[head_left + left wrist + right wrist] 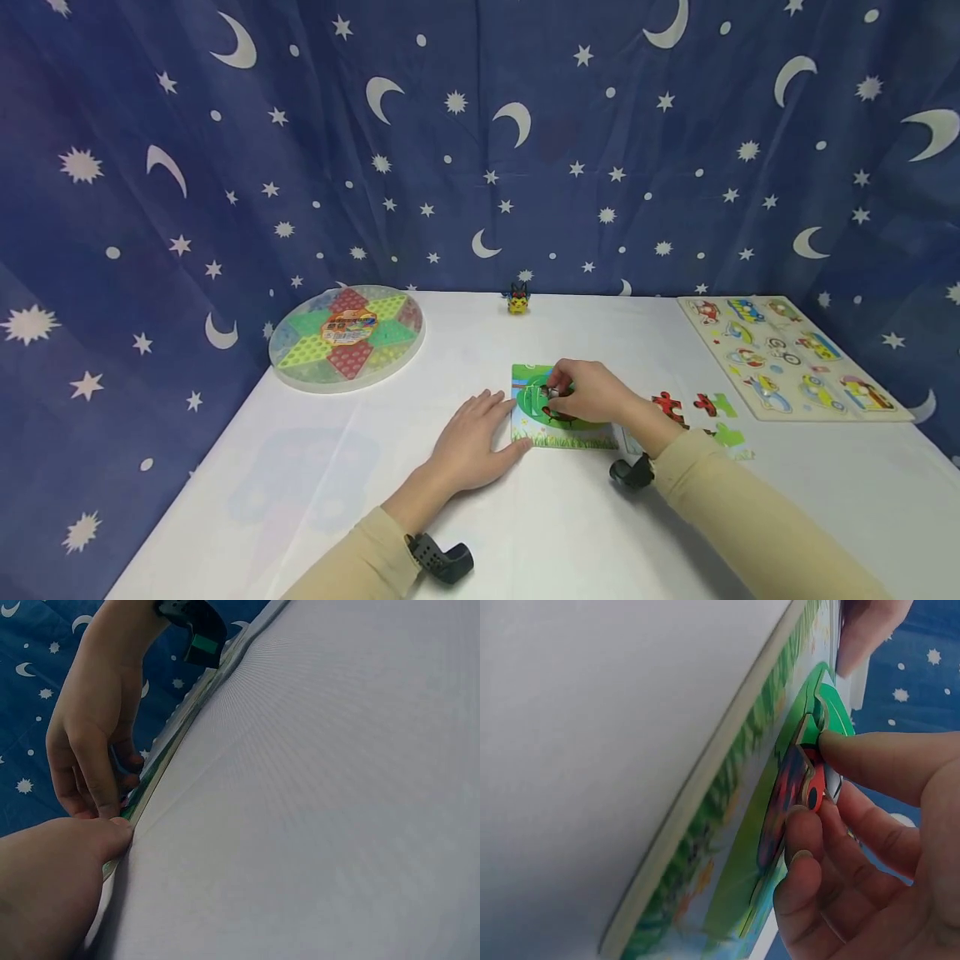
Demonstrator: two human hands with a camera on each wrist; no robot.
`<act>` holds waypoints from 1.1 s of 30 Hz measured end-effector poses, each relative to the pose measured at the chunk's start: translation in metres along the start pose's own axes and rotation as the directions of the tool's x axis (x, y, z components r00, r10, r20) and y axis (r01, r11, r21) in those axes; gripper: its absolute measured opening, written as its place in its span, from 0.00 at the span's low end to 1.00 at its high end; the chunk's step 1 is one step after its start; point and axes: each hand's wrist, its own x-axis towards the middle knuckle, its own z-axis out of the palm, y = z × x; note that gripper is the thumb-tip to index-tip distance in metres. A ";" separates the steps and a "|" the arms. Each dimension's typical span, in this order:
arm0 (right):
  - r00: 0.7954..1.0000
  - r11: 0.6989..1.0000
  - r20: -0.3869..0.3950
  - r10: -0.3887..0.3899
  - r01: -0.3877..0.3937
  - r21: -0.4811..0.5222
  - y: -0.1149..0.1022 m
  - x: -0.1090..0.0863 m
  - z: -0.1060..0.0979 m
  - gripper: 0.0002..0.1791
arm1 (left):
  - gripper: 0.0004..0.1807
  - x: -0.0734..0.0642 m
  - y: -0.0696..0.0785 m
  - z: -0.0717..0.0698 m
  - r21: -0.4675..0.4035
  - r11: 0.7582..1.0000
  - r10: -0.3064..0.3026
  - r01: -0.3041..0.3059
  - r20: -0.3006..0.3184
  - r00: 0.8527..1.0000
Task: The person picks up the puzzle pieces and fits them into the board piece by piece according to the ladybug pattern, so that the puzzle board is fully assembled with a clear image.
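A small jigsaw puzzle board (566, 442) with a grass border and a green leaf picture lies flat on the white table. My left hand (467, 442) rests at its left edge with the fingers stretched out; the thumb (112, 834) touches the near corner. Over the middle of the board, my right hand (588, 393) pinches a red puzzle piece with a black spot (814, 787) between thumb and fingers. In the right wrist view that piece is tilted against the picture, beside green puzzle pieces (832, 709). My right fingers cover part of the picture in the head view.
Right of the board lie several loose red and green puzzle pieces (723, 404), partly behind my right forearm. A wooden peg puzzle (795, 358) lies at the far right. A round Chinese checkers board (348, 337) is at the left, and a small yellow toy figure (517, 300) stands at the back.
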 end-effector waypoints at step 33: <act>0.995 0.972 -0.071 -0.070 0.052 -0.229 -0.022 0.003 0.011 0.10 | 0.38 0.002 0.002 -0.002 0.012 1.000 0.003 -0.003 -0.004 1.000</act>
